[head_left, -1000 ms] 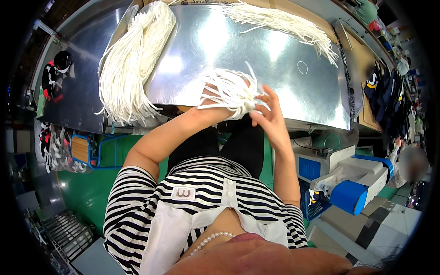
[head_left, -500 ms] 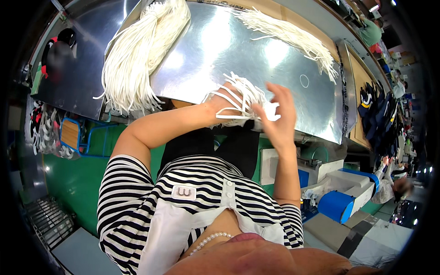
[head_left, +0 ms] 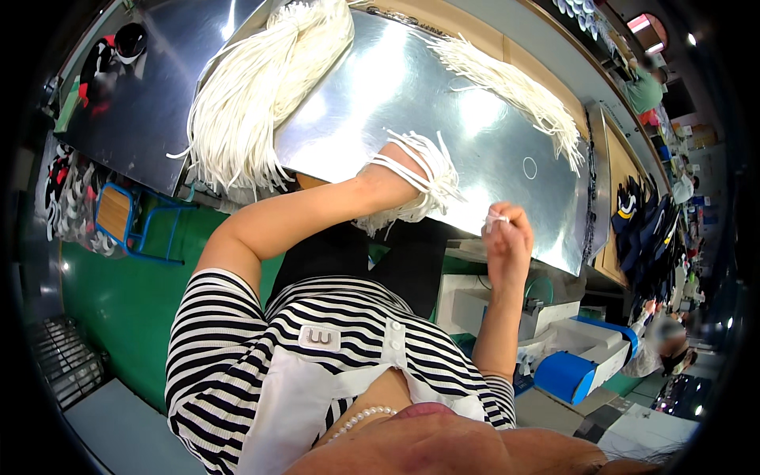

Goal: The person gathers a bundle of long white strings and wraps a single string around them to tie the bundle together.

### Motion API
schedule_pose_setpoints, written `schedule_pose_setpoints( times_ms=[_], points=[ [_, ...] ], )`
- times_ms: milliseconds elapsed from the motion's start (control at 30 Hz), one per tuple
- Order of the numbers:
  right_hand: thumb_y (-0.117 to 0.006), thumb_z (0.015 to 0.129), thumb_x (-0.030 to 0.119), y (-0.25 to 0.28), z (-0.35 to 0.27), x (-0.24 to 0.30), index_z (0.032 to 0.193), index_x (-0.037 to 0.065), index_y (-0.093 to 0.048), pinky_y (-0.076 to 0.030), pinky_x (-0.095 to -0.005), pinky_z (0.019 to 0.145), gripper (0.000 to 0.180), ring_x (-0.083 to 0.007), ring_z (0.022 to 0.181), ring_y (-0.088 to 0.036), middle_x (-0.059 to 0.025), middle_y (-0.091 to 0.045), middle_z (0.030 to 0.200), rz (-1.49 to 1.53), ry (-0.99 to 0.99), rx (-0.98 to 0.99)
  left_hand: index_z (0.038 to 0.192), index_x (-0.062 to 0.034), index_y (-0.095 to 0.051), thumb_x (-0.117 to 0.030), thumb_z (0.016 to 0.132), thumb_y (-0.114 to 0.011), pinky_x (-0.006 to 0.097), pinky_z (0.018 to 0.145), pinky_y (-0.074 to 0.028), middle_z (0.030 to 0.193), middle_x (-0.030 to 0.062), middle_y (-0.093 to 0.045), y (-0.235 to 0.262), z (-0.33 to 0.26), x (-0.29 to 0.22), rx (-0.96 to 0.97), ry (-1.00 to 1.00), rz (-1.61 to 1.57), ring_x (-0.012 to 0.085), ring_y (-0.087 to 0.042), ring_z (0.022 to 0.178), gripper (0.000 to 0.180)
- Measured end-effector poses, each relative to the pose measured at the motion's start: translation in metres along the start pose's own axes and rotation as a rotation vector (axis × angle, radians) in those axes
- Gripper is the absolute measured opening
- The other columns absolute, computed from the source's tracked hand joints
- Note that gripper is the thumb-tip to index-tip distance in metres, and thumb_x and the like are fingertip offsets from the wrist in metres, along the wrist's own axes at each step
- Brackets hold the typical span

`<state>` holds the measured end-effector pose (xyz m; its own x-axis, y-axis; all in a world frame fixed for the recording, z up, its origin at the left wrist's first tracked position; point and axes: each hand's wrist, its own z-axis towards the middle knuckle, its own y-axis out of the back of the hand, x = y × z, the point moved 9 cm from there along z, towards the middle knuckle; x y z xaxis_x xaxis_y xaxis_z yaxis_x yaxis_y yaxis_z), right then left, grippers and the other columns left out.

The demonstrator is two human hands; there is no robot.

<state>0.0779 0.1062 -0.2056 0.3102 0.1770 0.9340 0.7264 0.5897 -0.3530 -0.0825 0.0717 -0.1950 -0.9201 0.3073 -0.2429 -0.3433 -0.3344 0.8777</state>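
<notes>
A bunch of white cords [head_left: 434,168] drapes over my left hand [head_left: 394,174] at the near edge of the metal table. The fingers are largely covered by the cords, but the hand is closed round the bunch. To the right of it and apart from it, my right hand [head_left: 509,237] is raised with its fingers curled in. A small white piece of cord [head_left: 496,219] shows between its thumb and fingers. Further off, a thick bundle of long white cords [head_left: 261,95] hangs over the table's edge at the left. Another row of white cords [head_left: 514,83] lies along the back.
The shiny metal table [head_left: 364,87] has a raised rim at the back. A blue-framed stool [head_left: 119,214] stands at the left. At the right are a white and blue machine [head_left: 566,372] and a heap of dark pieces [head_left: 645,222]. Other people are farther away.
My right hand has pulled away from the bunch, down and to the right, and its spread fingers have closed on a small white piece. My left hand still holds the bunch.
</notes>
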Motion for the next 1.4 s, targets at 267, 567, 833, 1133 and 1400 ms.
schedule_pose_setpoints(
  times_ms=[267, 567, 833, 1133, 1400],
  points=[
    [-0.058, 0.091, 0.006, -0.002, -0.044, -0.048, 0.103, -0.001, -0.063, -0.044, -0.0207, 0.062, 0.014, -0.007, 0.066, -0.054, -0.0018, -0.061, 0.08, -0.467, -0.382, 0.133, 0.083, -0.0031, -0.064, -0.016, 0.08, -0.056, 0.038, 0.057, -0.052, 0.075, 0.0164, -0.063, 0.005, 0.005, -0.008, 0.033, -0.062, 0.112, 0.0299, -0.065, 0.069, 0.015],
    [-0.063, 0.089, 0.006, 0.01, -0.051, -0.06, 0.092, 0.0, -0.063, -0.034, -0.0171, 0.052, 0.006, -0.0003, 0.056, -0.044, 0.0054, -0.053, 0.064, -0.561, -0.208, -0.064, 0.083, -0.0052, -0.064, -0.021, 0.083, -0.057, 0.037, 0.059, -0.051, 0.077, 0.0145, -0.064, -0.001, 0.003, 0.003, -0.027, -0.03, 0.02, 0.029, -0.064, 0.07, 0.018],
    [-0.057, 0.094, 0.016, 0.015, -0.006, -0.079, 0.118, 0.005, -0.051, -0.039, -0.0216, 0.055, 0.027, -0.0068, 0.062, -0.048, -0.0044, -0.061, 0.093, 0.217, -0.369, -0.239, 0.082, -0.0063, -0.062, -0.02, 0.078, -0.062, 0.036, 0.061, -0.051, 0.073, 0.0112, -0.062, 0.015, 0.002, -0.032, -0.092, -0.182, -0.023, 0.0271, -0.064, 0.07, 0.015],
    [-0.055, 0.094, 0.01, 0.065, 0.02, -0.049, 0.1, 0.009, -0.053, -0.027, -0.0166, 0.042, 0.007, -0.0035, 0.053, -0.04, 0.001, -0.054, 0.074, 0.376, -0.055, -0.249, 0.079, -0.0053, -0.063, -0.019, 0.076, -0.061, 0.037, 0.058, -0.051, 0.073, 0.0127, -0.062, 0.008, 0.001, -0.027, -0.039, -0.178, 0.009, 0.0275, -0.063, 0.069, 0.014],
    [-0.052, 0.096, 0.013, 0.088, -0.006, -0.045, 0.099, 0.007, -0.056, -0.028, -0.0202, 0.042, 0.008, -0.0059, 0.053, -0.038, 0.0021, -0.047, 0.07, 0.543, -0.043, -0.257, 0.081, -0.0047, -0.063, -0.014, 0.077, -0.057, 0.038, 0.061, -0.052, 0.075, 0.0154, -0.063, -0.023, 0.014, -0.019, 0.14, -0.171, 0.11, 0.0303, -0.064, 0.072, 0.012]
  ],
)
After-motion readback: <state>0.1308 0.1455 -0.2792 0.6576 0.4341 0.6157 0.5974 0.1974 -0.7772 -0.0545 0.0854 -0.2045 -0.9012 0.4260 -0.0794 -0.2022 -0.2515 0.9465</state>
